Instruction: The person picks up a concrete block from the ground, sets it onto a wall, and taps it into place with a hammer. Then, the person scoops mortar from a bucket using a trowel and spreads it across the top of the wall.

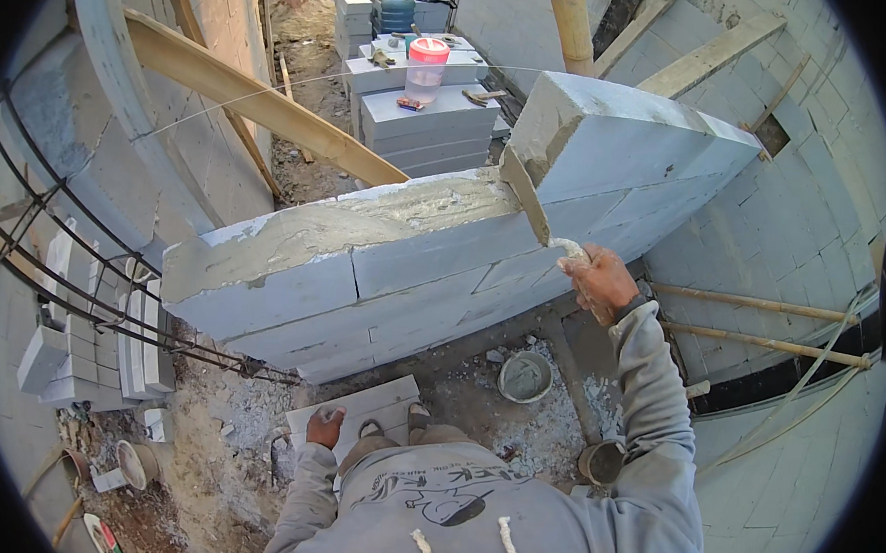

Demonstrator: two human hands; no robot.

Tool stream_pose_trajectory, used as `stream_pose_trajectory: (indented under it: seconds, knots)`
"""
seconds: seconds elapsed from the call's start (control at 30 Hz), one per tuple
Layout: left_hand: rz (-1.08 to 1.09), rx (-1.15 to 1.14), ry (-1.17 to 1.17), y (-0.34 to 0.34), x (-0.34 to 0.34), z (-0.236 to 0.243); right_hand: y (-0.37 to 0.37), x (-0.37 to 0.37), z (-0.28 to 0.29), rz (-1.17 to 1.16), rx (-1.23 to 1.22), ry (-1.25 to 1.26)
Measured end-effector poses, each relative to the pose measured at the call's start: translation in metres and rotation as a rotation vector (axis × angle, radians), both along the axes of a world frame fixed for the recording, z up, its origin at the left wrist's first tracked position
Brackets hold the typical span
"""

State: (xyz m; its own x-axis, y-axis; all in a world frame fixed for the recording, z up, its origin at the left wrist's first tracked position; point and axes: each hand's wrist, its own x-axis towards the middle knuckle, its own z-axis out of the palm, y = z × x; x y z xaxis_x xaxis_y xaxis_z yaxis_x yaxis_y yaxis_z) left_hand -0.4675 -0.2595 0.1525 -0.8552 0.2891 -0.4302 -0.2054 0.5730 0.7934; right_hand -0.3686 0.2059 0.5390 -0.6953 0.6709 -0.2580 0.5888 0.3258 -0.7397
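My right hand [601,285] is closed around the pale, wrapped handle of a trowel [526,193]. Its blade rests upright against the end face of a raised block [620,151], touching the mortar [396,214] at that corner. This wet, grey-beige mortar is spread along the top of a low wall of light grey blocks [301,304], from the near left end up to the raised block. Lower down, my left hand [325,427] hangs beside my leg, fingers curled, with nothing visible in it.
A bucket of mortar [525,377] stands on the floor behind the wall's near side. Rebar [41,200] juts in at left. A wooden brace [262,92] slants beyond the wall, near stacked blocks [426,125] bearing a pink-lidded jug [426,70]. Bamboo poles [760,338] cross at right.
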Motion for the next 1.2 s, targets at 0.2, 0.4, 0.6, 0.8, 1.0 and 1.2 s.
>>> stream_pose_trajectory:
  seconds: [0.2, 0.4, 0.6, 0.8, 1.0, 1.2]
  knots:
    - [-0.133, -0.007, -0.034, 0.001, 0.017, 0.011, 0.007, 0.001, 0.032, -0.038, -0.114, 0.062]
    - [0.06, -0.039, 0.02, -0.037, -0.004, -0.01, 0.015, 0.001, 0.049, -0.037, -0.149, 0.196]
    - [0.051, -0.03, 0.0, -0.026, -0.018, -0.007, 0.022, 0.0, 0.058, -0.029, -0.157, 0.31]
    - [0.042, 0.081, -0.046, -0.002, -0.018, -0.028, 0.009, 0.041, 0.051, 0.018, -0.223, 0.438]
    - [-0.033, -0.004, -0.059, 0.001, -0.019, -0.016, -0.023, 0.062, 0.041, -0.043, -0.026, 0.508]
    - [-0.069, -0.058, -0.011, -0.004, -0.031, -0.027, -0.014, 0.024, 0.024, 0.151, 0.152, 0.146]
